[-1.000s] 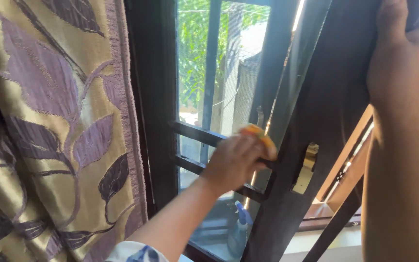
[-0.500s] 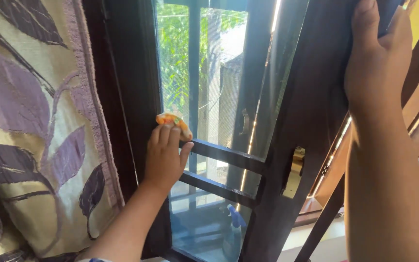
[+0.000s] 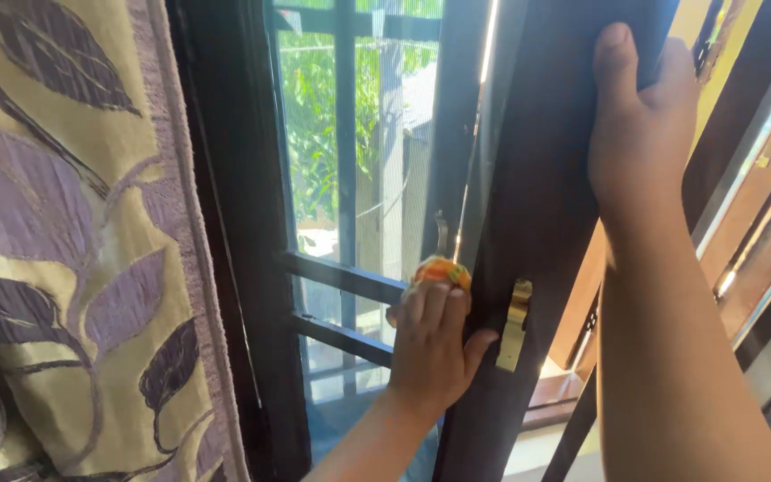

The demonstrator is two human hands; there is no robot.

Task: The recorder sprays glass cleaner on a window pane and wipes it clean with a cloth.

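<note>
My left hand grips a bunched orange cloth and presses it on the upper dark crossbar of the window, at its right end beside the dark sash frame. My right hand is clasped over the edge of that open sash frame, high up at the right, fingers wrapped behind it. A brass latch plate sits on the frame just right of my left hand.
A gold curtain with purple leaves hangs at the left against the dark window post. A second crossbar runs below the first. Green trees and a grey wall show through the glass. Wooden boards lean at the right.
My left hand has slid the cloth along the crossbar, from its left end half a second ago back to the right end by the sash frame. The right hand keeps its hold.
</note>
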